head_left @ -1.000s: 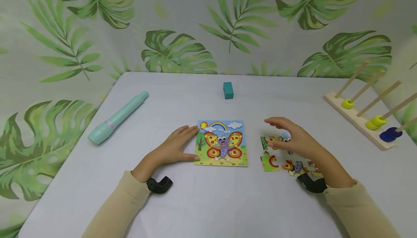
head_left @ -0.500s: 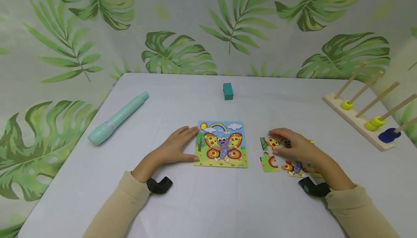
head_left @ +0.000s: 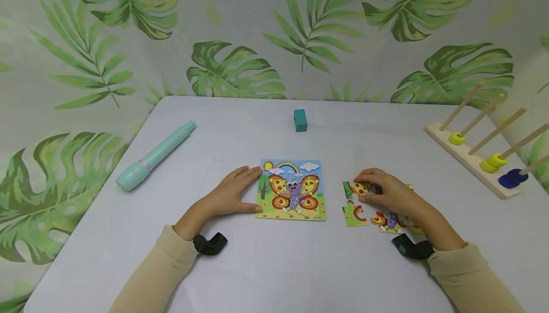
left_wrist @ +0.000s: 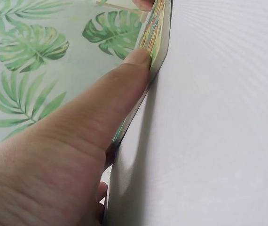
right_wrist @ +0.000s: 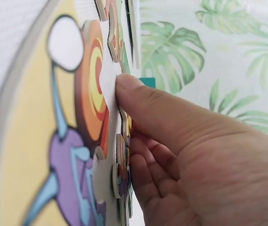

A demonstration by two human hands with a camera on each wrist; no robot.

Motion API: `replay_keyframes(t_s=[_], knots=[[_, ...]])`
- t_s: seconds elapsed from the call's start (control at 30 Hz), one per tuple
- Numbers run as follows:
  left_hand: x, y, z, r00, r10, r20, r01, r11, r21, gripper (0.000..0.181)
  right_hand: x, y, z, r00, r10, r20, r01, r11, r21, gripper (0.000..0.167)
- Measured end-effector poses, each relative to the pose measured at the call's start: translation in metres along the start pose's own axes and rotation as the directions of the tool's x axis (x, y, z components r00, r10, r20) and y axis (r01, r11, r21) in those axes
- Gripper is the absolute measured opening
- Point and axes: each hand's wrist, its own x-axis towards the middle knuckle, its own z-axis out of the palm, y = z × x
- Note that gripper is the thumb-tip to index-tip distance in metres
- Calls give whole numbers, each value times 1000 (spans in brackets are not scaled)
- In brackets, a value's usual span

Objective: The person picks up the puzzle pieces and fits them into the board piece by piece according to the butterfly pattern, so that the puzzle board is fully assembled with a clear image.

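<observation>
The square butterfly picture board [head_left: 291, 189] lies flat on the table. My left hand [head_left: 227, 191] rests along its left side, fingertips at the upper left edge and thumb on the lower left corner; the left wrist view shows the thumb [left_wrist: 136, 61] on the board's edge. Right of the board, my right hand [head_left: 394, 194] is over loose puzzle pieces, thumb and curled fingers pinching a piece that they partly hide. Beside its fingertips lies a spotted-wing piece [head_left: 359, 188], with a red-arc piece [head_left: 355, 214] below. In the right wrist view, a swirl-wing piece [right_wrist: 92, 84] lies near my thumb.
A mint-green microphone-shaped object [head_left: 156, 156] lies at the left. A teal block [head_left: 300, 120] stands behind the board. A wooden peg stand [head_left: 469, 158] with yellow and dark blue rings is at the right. More pieces [head_left: 390, 222] lie under my right wrist.
My right hand has lowered onto the upper pieces and its fingers have drawn in around one. The left hand and the board have stayed in place.
</observation>
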Motion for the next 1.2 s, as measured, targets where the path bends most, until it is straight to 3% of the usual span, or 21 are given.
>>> replay_keyframes(t_s=[0.4, 0.57, 0.73, 0.9, 1.0, 1.2], knots=[[0, 2, -1, 1000, -2, 10, 2, 1000, -3, 95, 0, -13, -4, 998, 1, -68, -1, 1000, 0, 44], [0, 1, -1, 1000, -6, 9, 6, 1000, 8, 96, 2, -23, -5, 984, -99, -149, 100, 995, -1, 41], [-1, 1, -1, 1000, -11, 6, 11, 1000, 15, 96, 13, -46, -3, 942, -246, -229, 252, 968, -1, 39], [-1, 1, -1, 1000, -8, 4, 8, 1000, 2, 95, 27, -79, 10, 912, -327, -248, 348, 936, 45, 41], [-1, 0, -1, 1000, -3, 0, 3, 1000, -2, 95, 36, -98, 24, 904, -350, -247, 378, 923, 72, 42], [0, -1, 0, 1000, 6, -3, -5, 1000, 8, 94, 51, -121, 53, 914, -343, -215, 364, 929, 67, 41]])
